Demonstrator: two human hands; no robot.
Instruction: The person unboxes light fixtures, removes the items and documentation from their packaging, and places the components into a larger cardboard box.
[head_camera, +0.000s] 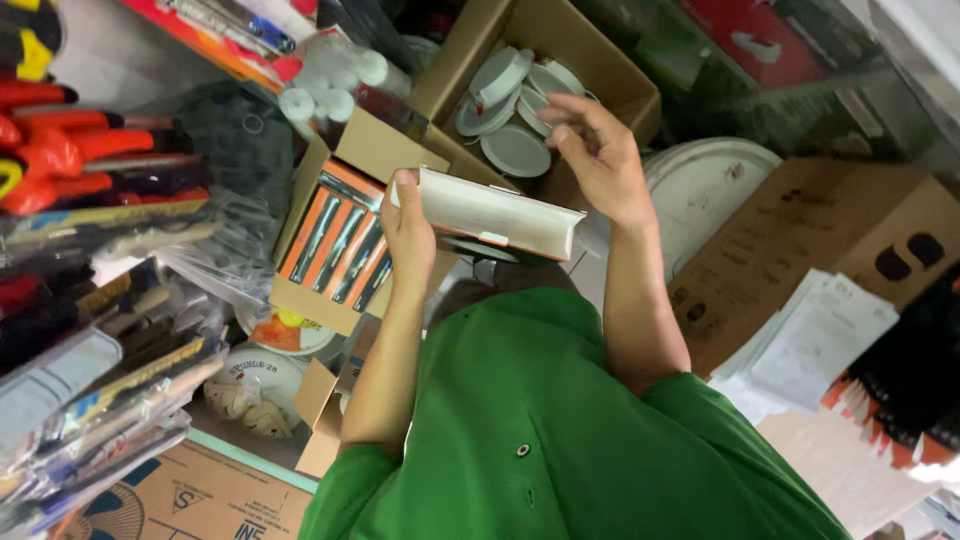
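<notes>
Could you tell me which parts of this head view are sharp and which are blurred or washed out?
In the head view, the green shirt and white box are fairly sharp; the right hand is slightly motion-blurred; the left hand grips the box; the top right corner is bright and hazy; the packaged tools at the left edge look soft and glossy.

Open gap between left hand (408, 232) and right hand (598, 160), crossed by white carton (495, 212). Left side blocked: open box of orange-packed tools (335, 240), hanging red-handled tools (70, 150). Ahead, brown box of white round lamps (520, 110) just beyond right fingers (565, 112). Right side crowded: white bucket lid (710, 185), cardboard box (800, 240), paper stack (815, 340).
</notes>
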